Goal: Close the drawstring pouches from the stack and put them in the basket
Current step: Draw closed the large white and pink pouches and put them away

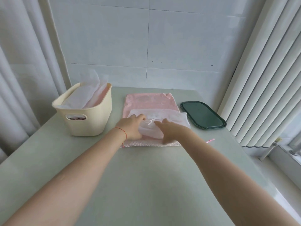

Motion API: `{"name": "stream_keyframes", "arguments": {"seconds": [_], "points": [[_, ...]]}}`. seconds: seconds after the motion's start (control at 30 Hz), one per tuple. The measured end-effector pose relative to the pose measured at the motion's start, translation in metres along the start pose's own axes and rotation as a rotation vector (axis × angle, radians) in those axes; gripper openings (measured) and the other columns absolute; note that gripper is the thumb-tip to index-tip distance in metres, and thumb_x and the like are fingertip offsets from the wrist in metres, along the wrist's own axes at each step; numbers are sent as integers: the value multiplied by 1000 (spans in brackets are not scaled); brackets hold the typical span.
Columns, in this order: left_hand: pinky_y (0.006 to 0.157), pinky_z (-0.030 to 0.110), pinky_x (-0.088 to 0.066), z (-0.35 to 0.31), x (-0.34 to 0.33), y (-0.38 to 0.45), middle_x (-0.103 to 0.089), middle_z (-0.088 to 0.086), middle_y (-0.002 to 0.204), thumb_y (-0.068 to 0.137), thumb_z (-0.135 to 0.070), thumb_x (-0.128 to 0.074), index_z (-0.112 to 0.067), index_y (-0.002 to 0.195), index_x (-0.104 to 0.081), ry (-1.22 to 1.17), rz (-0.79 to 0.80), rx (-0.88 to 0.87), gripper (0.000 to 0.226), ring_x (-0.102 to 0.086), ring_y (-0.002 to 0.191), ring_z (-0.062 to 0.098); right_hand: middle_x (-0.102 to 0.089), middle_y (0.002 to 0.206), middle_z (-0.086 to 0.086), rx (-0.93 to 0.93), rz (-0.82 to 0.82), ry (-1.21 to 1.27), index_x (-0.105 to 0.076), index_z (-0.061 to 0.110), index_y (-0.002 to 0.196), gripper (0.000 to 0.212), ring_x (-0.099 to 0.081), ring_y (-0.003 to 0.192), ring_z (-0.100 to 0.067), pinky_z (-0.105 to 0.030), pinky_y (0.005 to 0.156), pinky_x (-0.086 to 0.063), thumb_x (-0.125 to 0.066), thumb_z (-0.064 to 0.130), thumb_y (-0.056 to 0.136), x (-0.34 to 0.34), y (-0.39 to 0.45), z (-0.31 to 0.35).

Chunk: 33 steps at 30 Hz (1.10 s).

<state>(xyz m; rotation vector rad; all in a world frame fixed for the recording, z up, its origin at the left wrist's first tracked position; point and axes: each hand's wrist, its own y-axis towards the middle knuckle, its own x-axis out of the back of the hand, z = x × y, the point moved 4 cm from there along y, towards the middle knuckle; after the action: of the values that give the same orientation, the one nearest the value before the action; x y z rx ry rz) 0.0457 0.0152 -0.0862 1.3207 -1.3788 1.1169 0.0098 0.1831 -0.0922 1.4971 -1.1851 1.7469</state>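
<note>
Left hand (132,126): arm stretched far, fingers curled on the white pouch (151,128)
Right hand (169,129): reaching in, fingers flat, pressing the pouch
Pouch: atop the pink stack (149,101), mid-worktop
Basket (88,115): left

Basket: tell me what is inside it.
The basket holds white pouches standing above its rim, with a pink one against the far wall. More white shows through the handle slot. Its walls hide the bottom, so the count is unclear.
</note>
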Motion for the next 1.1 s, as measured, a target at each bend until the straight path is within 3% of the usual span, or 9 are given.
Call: {"name": "stream_keyframes", "arguments": {"seconds": [0.1,0.2,0.27,0.37,0.47,0.57,0.77,0.97,1.1], "points": [[78,32,-45,9,20,1,-58,4,117,80,-30,-57,-28,117,-47,-92,-57,47,38,-56,91,27,-52,129,-7,14,-88,216,-36,22,145,57,-55,106,-26,-33,84,-48,-51,16,90,23,-3,-5],[77,31,-41,12,42,0,-59,4,117,84,-42,-53,-24,116,-52,-7,-208,115,37,-58,100,28,-60,104,-9,-16,-130,310,-56,7,114,27,-54,88,-21,-28,76,-37,-41,19,95,47,-3,-16],[83,37,-41,5,50,4,-55,9,121,85,-39,-49,-15,119,-56,139,-418,64,42,-54,108,31,-52,79,-6,-71,-115,307,-52,7,77,24,-44,67,-18,-25,64,-31,-38,17,94,53,4,-24],[88,42,-39,-19,41,13,-58,12,110,81,-34,-31,-8,104,-62,232,-573,-143,46,-54,103,32,-43,67,-2,-121,-86,240,-41,12,64,32,-37,58,-16,-26,55,-27,-39,21,94,50,27,-26],[107,40,-31,-33,8,29,-55,5,128,97,-33,-31,-16,124,-56,158,-358,-208,41,-46,121,25,-54,79,-2,-99,-82,61,-54,12,76,32,-49,72,-17,-28,76,-38,-36,29,96,45,49,-20],[109,40,-30,-28,-13,44,-51,5,137,101,-40,-30,-18,136,-47,106,-229,-138,45,-44,127,25,-57,121,-7,-83,-174,-41,-57,14,122,36,-50,116,-26,-47,107,-28,-36,29,97,39,63,-12],[114,40,-21,2,-43,59,-39,-2,151,94,-64,-27,-36,144,-34,-38,-93,12,58,-31,140,22,-49,137,-3,-59,-283,296,-51,18,124,41,-41,129,-25,-43,106,-29,-20,32,100,-15,80,-20],[118,44,-10,5,-53,58,-19,0,162,96,-64,-20,-37,151,-17,6,-82,11,61,-13,148,22,-50,133,-3,-66,-336,288,-49,18,121,47,-39,127,-20,-37,102,-29,-13,37,97,-24,84,-27],[120,49,0,7,-54,57,-3,2,165,91,-73,-13,-46,152,0,13,21,66,68,1,151,29,-39,147,2,-25,-313,334,-41,22,135,49,-30,137,-15,-36,112,-20,-14,38,98,-21,76,-25]]}}
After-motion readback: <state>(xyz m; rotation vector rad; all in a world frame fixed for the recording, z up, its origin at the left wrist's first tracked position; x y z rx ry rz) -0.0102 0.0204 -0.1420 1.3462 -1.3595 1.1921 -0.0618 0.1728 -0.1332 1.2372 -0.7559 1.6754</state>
